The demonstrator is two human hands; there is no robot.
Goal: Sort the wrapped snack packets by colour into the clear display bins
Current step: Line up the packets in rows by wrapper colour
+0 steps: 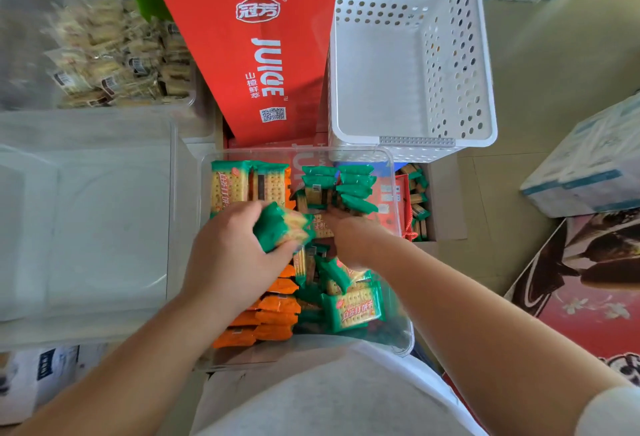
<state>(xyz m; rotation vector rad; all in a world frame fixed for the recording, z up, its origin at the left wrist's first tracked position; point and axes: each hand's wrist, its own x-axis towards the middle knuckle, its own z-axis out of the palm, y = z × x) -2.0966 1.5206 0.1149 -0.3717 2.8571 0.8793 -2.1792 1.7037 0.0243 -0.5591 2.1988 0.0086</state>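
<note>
A clear display bin [401,338] in front of me holds green and orange cracker packets. Orange packets [273,318] lie in a row at its near left. Green packets [355,307] are heaped at the near right, and more green packets [341,184] stand in rows at the far right. My left hand [228,255] is over the bin's middle, gripping a bunch of green packets [282,229]. My right hand [349,233] reaches into the bin beside it, fingers down among the packets; what it holds is hidden.
An empty clear bin [104,228] sits to the left, and a bin of pale packets [114,55] lies behind it. A red juice carton [249,37] and a white perforated basket [412,55] stand beyond. A box of more packets [417,203] sits right of the bin.
</note>
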